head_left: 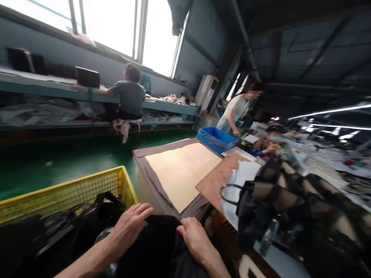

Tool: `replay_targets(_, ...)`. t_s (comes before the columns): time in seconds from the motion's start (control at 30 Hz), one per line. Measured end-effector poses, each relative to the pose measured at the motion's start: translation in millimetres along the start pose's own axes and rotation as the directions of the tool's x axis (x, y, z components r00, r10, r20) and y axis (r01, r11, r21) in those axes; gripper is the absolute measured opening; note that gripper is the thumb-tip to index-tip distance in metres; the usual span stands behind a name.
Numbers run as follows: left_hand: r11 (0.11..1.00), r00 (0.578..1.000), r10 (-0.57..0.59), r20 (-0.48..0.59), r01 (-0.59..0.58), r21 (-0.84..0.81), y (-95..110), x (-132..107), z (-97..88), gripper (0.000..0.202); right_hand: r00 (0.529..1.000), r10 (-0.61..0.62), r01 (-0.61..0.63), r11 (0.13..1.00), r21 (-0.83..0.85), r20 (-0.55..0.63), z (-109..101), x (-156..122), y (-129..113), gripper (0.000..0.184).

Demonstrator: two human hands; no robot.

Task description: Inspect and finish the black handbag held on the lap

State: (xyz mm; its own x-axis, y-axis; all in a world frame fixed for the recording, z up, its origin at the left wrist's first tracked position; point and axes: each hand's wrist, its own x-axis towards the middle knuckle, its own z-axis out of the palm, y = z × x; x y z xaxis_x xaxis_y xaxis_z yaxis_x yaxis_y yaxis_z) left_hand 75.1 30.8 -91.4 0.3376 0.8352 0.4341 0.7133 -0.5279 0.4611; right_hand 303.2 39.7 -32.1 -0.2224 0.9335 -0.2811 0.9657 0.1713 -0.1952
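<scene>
Just beside a yellow plastic crate (129, 189), a black fabric piece (159, 243) is lying between the person's hands: the right hand (194, 236) is pinching its upper edge; the left hand (131, 222) is resting at the opposite corner, its grip impossible to tell. Beyond, a cream sheet (185, 170) is lying on a cloth-draped table (149, 173).

The black fabric (159, 245) looks matt, the yellow crate (127, 185) plastic, the green floor (87, 164) glossy, the cream sheet (182, 172) smooth.
</scene>
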Motion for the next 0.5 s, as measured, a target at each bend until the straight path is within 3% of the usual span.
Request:
replay_targets(0.1, 0.984, 0.976, 0.149, -0.159, -0.129, 0.125, -5.3, -15.3, 29.7, 0.023, 0.997, 0.080, -0.080, 0.997, 0.000, -0.017, 7.2, -2.2, 2.9, 0.020)
replay_targets(0.2, 0.985, 0.967, 0.146, -0.211, -0.122, 0.122, -4.1, -25.3, 48.7, 0.023, 0.990, 0.141, -0.140, 0.990, 0.026, -0.003, 9.9, -7.4, 2.9, 0.021)
replay_targets(0.27, 0.999, 0.984, 0.022, -0.176, -0.013, 0.052, -2.5, -23.5, 54.2, 0.018, 0.986, 0.169, -0.169, 0.985, 0.041, 0.005, 8.1, -7.7, 0.7, 0.022)
replay_targets(0.37, 0.983, 0.984, -0.175, -0.040, 0.172, -0.067, -6.3, -9.3, 55.4, 0.011, 0.980, 0.201, -0.201, 0.978, 0.053, -0.001, 3.0, -1.4, -6.2, 0.023)
replay_targets(0.5, 0.971, 0.972, -0.213, 0.098, 0.222, -0.090, -17.2, 15.5, 49.2, 0.011, 0.975, 0.216, -0.213, 0.975, 0.068, -0.045, -0.2, 12.7, -16.6, 0.025)
